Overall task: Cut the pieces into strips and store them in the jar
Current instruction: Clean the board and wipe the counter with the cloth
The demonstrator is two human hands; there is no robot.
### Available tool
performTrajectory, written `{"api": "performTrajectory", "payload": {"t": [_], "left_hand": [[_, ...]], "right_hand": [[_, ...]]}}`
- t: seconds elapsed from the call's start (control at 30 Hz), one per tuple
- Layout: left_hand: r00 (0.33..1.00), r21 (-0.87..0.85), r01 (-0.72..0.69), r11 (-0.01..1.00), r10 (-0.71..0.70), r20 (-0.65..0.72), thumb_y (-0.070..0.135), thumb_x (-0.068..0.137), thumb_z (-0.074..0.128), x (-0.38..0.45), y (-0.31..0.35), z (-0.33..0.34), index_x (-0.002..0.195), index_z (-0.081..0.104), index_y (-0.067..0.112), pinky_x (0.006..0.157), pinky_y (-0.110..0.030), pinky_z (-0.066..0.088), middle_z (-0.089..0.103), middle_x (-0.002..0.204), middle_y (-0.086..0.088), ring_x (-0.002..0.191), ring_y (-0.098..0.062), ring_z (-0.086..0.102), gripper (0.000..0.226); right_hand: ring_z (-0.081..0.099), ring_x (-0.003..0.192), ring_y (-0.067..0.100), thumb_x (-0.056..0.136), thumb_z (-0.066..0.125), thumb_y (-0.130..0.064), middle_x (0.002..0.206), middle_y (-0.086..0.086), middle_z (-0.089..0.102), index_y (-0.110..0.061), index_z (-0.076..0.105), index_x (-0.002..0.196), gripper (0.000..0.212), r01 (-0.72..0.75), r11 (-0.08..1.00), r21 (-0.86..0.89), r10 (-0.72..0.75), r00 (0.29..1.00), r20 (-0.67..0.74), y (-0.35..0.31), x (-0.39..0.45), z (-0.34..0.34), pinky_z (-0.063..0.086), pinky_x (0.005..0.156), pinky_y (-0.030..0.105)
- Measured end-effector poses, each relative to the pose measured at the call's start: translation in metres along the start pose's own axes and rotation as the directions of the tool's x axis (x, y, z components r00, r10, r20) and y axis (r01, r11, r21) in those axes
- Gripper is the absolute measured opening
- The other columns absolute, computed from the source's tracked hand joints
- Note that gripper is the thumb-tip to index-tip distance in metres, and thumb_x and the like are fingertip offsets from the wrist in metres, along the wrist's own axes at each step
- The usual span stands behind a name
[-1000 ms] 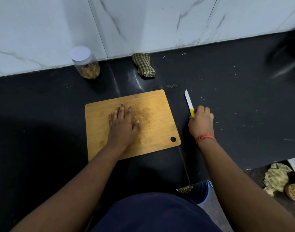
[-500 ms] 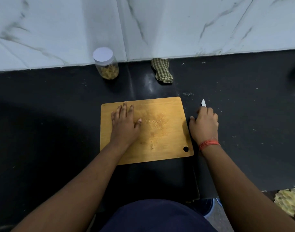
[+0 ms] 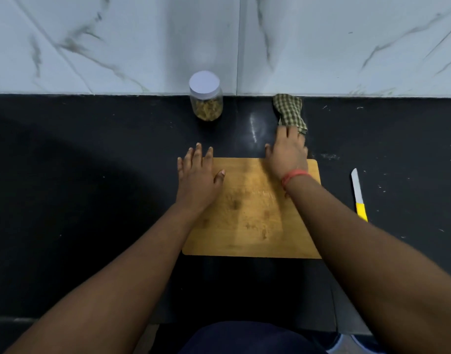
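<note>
On the black stone table [image 3: 91, 200] lies a rectangular bamboo cutting board [image 3: 250, 221]. The left hand [image 3: 197, 175] rests flat on its far left corner, fingers [image 3: 198, 154] straight and slightly spread. The right hand [image 3: 287, 152] reaches past the board's far edge and touches the green checked cloth [image 3: 288, 111]; whether its fingers pinch the cloth I cannot tell. The clear white-lidded jar [image 3: 206, 98] of strips stands far, against the marble wall. A yellow-handled knife [image 3: 358, 195] lies right of the board.

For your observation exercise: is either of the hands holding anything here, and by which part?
The left hand holds nothing; it rests flat on the cutting board. The right hand reaches the checked cloth at its near end; an actual grip cannot be told.
</note>
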State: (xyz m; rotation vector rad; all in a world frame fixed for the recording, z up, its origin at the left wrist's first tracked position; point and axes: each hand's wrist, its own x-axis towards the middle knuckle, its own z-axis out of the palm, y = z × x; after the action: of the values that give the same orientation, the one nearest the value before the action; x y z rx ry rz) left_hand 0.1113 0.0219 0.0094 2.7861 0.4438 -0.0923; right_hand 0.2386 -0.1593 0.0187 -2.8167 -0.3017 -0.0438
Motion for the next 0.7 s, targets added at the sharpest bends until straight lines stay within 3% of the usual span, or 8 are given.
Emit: {"api": "performTrajectory", "payload": {"t": [0.1, 0.27, 0.4, 0.47, 0.53, 0.63, 0.7], "left_hand": [[1.000, 0.028, 0.007, 1.000, -0.008, 0.012, 0.050, 0.103, 0.037, -0.005, -0.002, 0.003, 0.160, 0.013, 0.019, 0.125, -0.051, -0.003, 0.003, 0.169, -0.011, 0.155, -0.028, -0.003, 0.070], [0.999, 0.062, 0.018, 0.998, -0.020, 0.035, 0.052, 0.103, 0.034, -0.022, -0.003, 0.007, 0.161, 0.009, 0.019, 0.125, -0.051, -0.003, 0.000, 0.169, -0.011, 0.155, -0.028, -0.005, 0.072], [0.998, 0.069, 0.025, 0.997, -0.029, 0.053, 0.053, 0.103, 0.032, -0.038, -0.001, 0.010, 0.161, 0.008, 0.019, 0.125, -0.050, -0.005, -0.003, 0.169, -0.011, 0.155, -0.027, -0.007, 0.072], [0.998, 0.073, 0.029, 0.997, -0.032, 0.049, 0.054, 0.103, 0.032, -0.042, -0.002, 0.011, 0.161, 0.008, 0.019, 0.125, -0.050, -0.005, -0.004, 0.169, -0.010, 0.155, -0.027, -0.007, 0.072], [0.998, 0.062, 0.032, 0.998, -0.035, 0.044, 0.054, 0.103, 0.033, -0.046, -0.001, 0.011, 0.161, 0.008, 0.019, 0.125, -0.050, -0.005, -0.004, 0.169, -0.010, 0.155, -0.027, -0.007, 0.072], [0.999, 0.043, 0.018, 0.999, -0.020, 0.028, 0.053, 0.103, 0.034, -0.049, 0.002, 0.012, 0.161, 0.010, 0.018, 0.125, -0.049, -0.006, -0.001, 0.169, -0.010, 0.155, -0.027, -0.006, 0.071], [1.000, 0.047, -0.005, 0.999, 0.004, 0.025, 0.052, 0.103, 0.035, -0.049, 0.006, 0.014, 0.161, 0.011, 0.017, 0.125, -0.048, -0.006, 0.000, 0.169, -0.011, 0.155, -0.027, -0.005, 0.071]], "right_hand": [[0.040, 0.123, 0.041, 0.093, 0.055, -0.028, 0.143, 0.016, 0.034, -0.014, 0.039, 0.136, 0.049, -0.055, 0.997, -0.061, 0.056, 0.998, 0.018, 0.015, 0.044, -0.002, 0.042, 0.098, 0.056], [0.031, 0.133, 0.045, 0.095, 0.054, -0.039, 0.154, 0.021, 0.021, -0.016, 0.030, 0.144, 0.059, -0.036, 0.988, -0.151, 0.070, 0.971, 0.228, 0.025, 0.093, 0.002, 0.036, 0.104, 0.057], [0.036, 0.125, 0.046, 0.093, 0.048, -0.007, 0.147, 0.024, 0.027, -0.014, 0.037, 0.138, 0.047, -0.003, 0.982, -0.187, 0.031, 0.989, 0.147, 0.028, 0.103, 0.007, 0.042, 0.098, 0.058], [0.039, 0.122, 0.046, 0.090, 0.049, -0.002, 0.142, 0.023, 0.033, -0.012, 0.043, 0.134, 0.046, 0.021, 0.991, -0.129, -0.002, 0.990, 0.144, 0.036, 0.107, 0.001, 0.044, 0.099, 0.054], [0.047, 0.119, 0.045, 0.088, 0.057, -0.010, 0.136, 0.022, 0.042, -0.012, 0.050, 0.129, 0.042, -0.001, 1.000, 0.022, -0.002, 0.993, 0.122, 0.046, 0.109, -0.009, 0.044, 0.100, 0.046], [0.059, 0.110, 0.032, 0.083, 0.066, -0.021, 0.124, 0.015, 0.058, -0.016, 0.062, 0.117, 0.035, -0.106, 0.943, 0.316, 0.095, 0.994, 0.051, 0.058, 0.092, -0.030, 0.047, 0.096, 0.032], [0.061, 0.105, 0.027, 0.081, 0.065, -0.016, 0.118, 0.012, 0.061, -0.019, 0.063, 0.114, 0.033, -0.107, 0.923, 0.370, 0.106, 0.994, 0.024, 0.066, 0.061, -0.043, 0.048, 0.093, 0.029]]}}
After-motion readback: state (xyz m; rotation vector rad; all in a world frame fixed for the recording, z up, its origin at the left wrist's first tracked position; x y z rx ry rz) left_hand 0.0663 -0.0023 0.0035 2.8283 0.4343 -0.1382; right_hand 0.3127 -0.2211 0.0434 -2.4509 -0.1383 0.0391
